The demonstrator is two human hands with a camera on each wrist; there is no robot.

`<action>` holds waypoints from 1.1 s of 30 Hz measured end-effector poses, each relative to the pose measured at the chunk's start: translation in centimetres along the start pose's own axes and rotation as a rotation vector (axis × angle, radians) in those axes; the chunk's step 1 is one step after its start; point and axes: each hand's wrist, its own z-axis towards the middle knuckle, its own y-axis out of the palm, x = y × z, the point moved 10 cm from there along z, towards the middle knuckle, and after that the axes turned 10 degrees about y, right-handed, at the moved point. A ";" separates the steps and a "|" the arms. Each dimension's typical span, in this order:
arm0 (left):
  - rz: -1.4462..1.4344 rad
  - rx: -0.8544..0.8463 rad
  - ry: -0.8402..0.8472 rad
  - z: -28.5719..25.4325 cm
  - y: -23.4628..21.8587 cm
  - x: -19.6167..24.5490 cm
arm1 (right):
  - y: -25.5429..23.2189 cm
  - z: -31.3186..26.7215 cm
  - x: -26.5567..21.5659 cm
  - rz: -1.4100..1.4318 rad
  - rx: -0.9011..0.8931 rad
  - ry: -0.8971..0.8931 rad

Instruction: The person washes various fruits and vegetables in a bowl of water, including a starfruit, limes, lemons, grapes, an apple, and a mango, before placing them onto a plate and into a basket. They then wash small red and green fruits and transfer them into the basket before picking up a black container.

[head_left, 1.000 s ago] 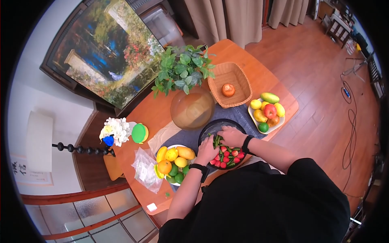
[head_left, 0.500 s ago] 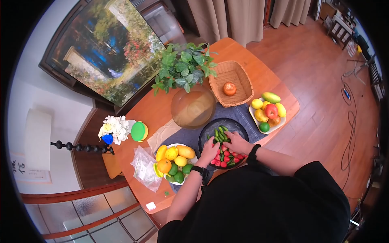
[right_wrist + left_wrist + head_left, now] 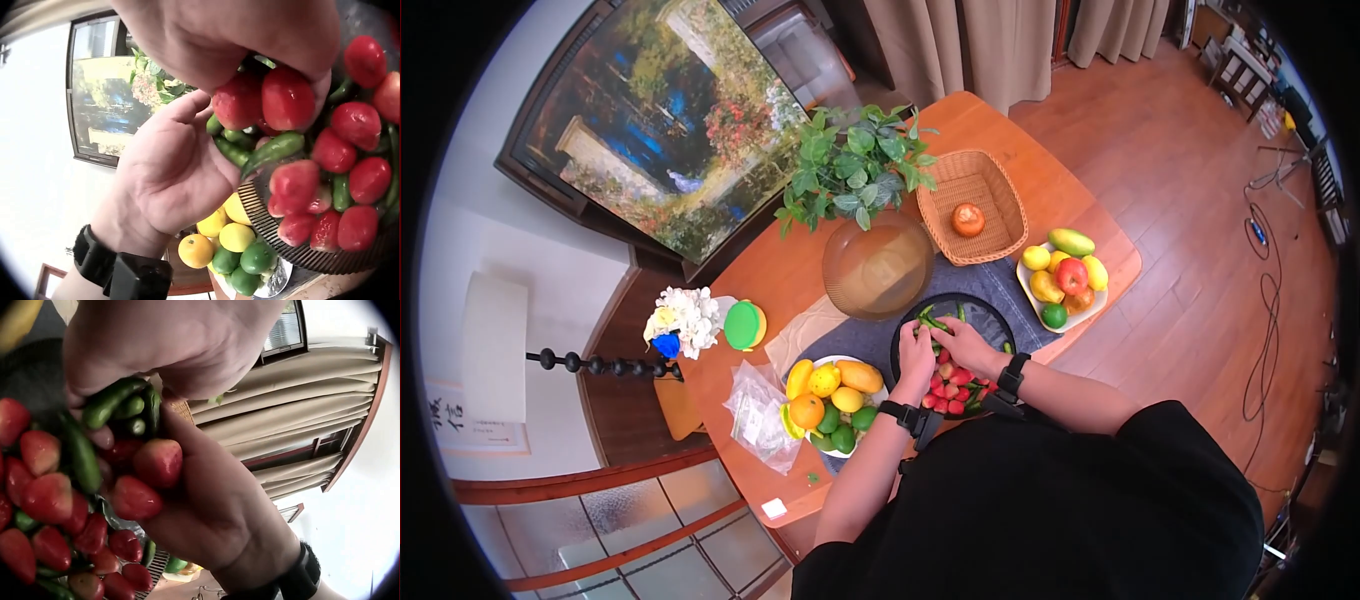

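Note:
Both hands work close together over a round black ribbed bowl of strawberries and green chili peppers. My left hand curls its fingers round several green chili peppers, seen in the left wrist view. Facing it, my right hand cups red strawberries against its palm, its fingertips beside the peppers. Part of the right fingers is hidden behind the fruit. More strawberries lie below, with peppers among them.
Left of the bowl stands a plate of mangoes, lemons, limes and an orange, with a plastic bag beside it. A fruit tray is at right. Behind are an amber glass bowl, a wicker basket and a leafy plant.
The fingers, spread at the sides of the peppers half a second ago, have drawn together and curled round peppers and strawberries. Peppers have been gathered up between the hands.

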 end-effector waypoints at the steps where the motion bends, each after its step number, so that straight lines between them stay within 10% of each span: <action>1: -0.054 -0.001 -0.105 -0.6 0.1 0.8 | 0.3 -0.4 0.3 0.123 -0.048 0.158; 6: -0.141 -0.006 -0.166 -0.6 0.9 1.2 | -0.3 0.0 2.9 0.139 -0.094 0.328; 8: -0.049 -0.044 -0.246 -1.3 1.3 1.6 | -1.5 0.4 1.2 -0.164 0.043 -0.002; 12: -0.073 -0.017 -0.238 -0.9 1.7 2.3 | -2.4 0.5 0.2 -0.275 0.096 -0.122; 20: -0.190 -0.143 -0.250 7.1 6.1 7.7 | -7.8 4.9 -5.9 0.049 -0.043 0.065; 29: -0.727 -0.505 -0.655 18.5 15.9 0.7 | -15.0 16.3 -6.3 -0.321 0.082 0.027; 33: -0.714 -0.229 -0.679 16.6 15.6 4.3 | -16.4 16.7 -5.5 -0.450 0.141 0.010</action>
